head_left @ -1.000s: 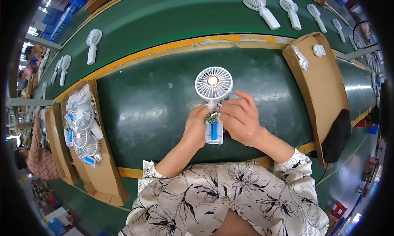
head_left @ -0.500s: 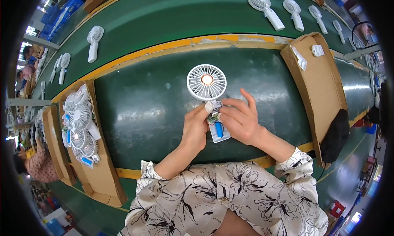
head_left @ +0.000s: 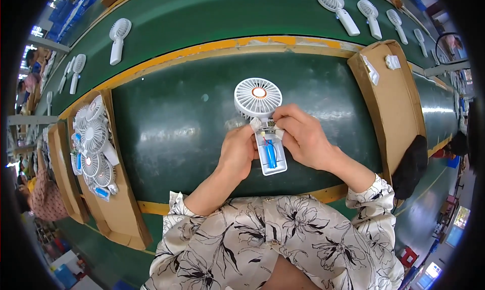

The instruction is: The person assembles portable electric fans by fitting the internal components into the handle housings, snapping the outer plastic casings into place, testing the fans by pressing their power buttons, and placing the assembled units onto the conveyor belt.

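Note:
In front of me lies a white handheld fan (head_left: 258,97), its round grille away from me and its handle casing uncovered. Inside the handle sit a blue cylindrical battery (head_left: 271,154) and thin dark and red wires. My left hand (head_left: 236,151) is closed on the fan's neck from the left, with white finger covering at the fingertip. From the right, my right hand (head_left: 304,141) pinches a small circuit board (head_left: 271,124) at the top of the handle. Its fingertips partly hide the board.
On the left, a cardboard tray (head_left: 124,209) holds several fans (head_left: 93,138) with bare batteries. Another cardboard tray (head_left: 391,98) at right contains white scraps, with a black cloth (head_left: 411,166) over its near end. Beyond the yellow ledge, finished-looking fans (head_left: 346,21) lie on a green belt (head_left: 227,12).
My right hand has drawn its fingers in around the circuit board, which sits higher by the neck; more of the battery and wires shows. The fans on the belt have shifted rightward.

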Motion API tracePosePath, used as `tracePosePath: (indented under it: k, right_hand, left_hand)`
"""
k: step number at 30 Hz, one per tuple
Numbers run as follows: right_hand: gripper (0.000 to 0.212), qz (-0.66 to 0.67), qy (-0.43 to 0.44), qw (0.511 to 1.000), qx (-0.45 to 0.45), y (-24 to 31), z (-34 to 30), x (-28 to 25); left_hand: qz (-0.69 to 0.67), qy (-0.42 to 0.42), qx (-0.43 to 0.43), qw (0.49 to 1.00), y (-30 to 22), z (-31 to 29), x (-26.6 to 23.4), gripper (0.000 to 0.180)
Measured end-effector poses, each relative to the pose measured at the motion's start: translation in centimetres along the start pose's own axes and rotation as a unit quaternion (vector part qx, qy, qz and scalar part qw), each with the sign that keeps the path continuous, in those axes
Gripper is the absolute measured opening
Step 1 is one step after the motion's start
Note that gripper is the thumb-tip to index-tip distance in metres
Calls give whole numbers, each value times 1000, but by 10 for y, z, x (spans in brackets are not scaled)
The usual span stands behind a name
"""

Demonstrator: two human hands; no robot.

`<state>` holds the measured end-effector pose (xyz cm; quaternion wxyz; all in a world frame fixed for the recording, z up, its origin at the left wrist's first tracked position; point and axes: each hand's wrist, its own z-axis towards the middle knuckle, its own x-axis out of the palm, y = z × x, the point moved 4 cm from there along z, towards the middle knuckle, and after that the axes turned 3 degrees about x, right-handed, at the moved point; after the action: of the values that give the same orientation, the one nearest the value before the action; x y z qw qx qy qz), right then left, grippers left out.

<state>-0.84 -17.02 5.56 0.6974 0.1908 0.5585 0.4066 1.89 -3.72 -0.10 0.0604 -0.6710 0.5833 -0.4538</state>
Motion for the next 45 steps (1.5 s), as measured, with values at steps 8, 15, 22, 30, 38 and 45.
tracePosePath:
  k: [8, 15, 22, 30, 38, 45]
  right_hand:
    - [18, 11, 23, 1000, 7, 0, 4, 2]
    - [19, 7, 42, 999, 3, 0, 6, 4]
    - [19, -12, 53, 999, 2, 2, 7, 4]
    - [21, -79, 53, 995, -43, 6, 5, 9]
    - [17, -175, 86, 977, -89, 11, 1, 15]
    - [18, -192, 101, 972, -93, 15, -1, 19]
  left_hand:
    - [-20, 5, -9, 1000, 0, 0, -1, 28]
    - [-14, -1, 3, 1000, -3, -1, -1, 25]
    - [-12, 4, -5, 1000, 0, -1, -4, 24]
    - [5, -4, -20, 1000, 3, 0, -6, 24]
    - [30, 5, -40, 999, 7, 0, -8, 26]
    - [27, 13, -37, 999, 10, 0, -10, 26]
